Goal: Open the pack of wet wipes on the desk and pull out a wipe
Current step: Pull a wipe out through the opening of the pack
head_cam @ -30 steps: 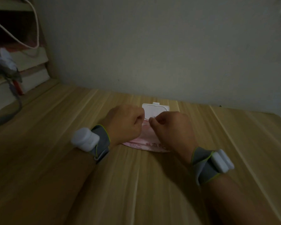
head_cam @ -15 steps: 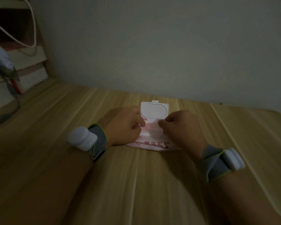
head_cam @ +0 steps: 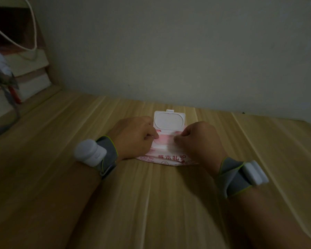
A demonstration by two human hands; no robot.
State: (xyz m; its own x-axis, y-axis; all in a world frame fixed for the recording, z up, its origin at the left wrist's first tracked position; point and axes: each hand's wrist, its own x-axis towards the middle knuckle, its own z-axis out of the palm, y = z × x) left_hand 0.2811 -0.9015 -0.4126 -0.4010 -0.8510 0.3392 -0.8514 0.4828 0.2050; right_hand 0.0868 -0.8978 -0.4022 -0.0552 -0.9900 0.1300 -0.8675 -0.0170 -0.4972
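A pink and white pack of wet wipes [head_cam: 169,158] with red print lies flat on the wooden desk [head_cam: 151,203], near the wall. Its white plastic flip lid [head_cam: 169,120] stands open, tilted back toward the wall. My left hand [head_cam: 135,136] rests on the pack's left side with fingers curled, thumb tip at the left edge of the opening. My right hand [head_cam: 198,139] presses on the right side, fingertips pinched at the opening's right edge. The opening between my hands shows pink and white; no wipe stands out of it.
Both wrists carry grey straps with white sensor blocks. Stacked books [head_cam: 25,76] and a white cable [head_cam: 32,33] sit on a shelf at the far left. A pale wall [head_cam: 169,51] closes off the desk just behind the pack.
The lid has swung from half hidden behind my fists to fully open and upright. My hands have spread apart and lowered onto the two sides of the pack.
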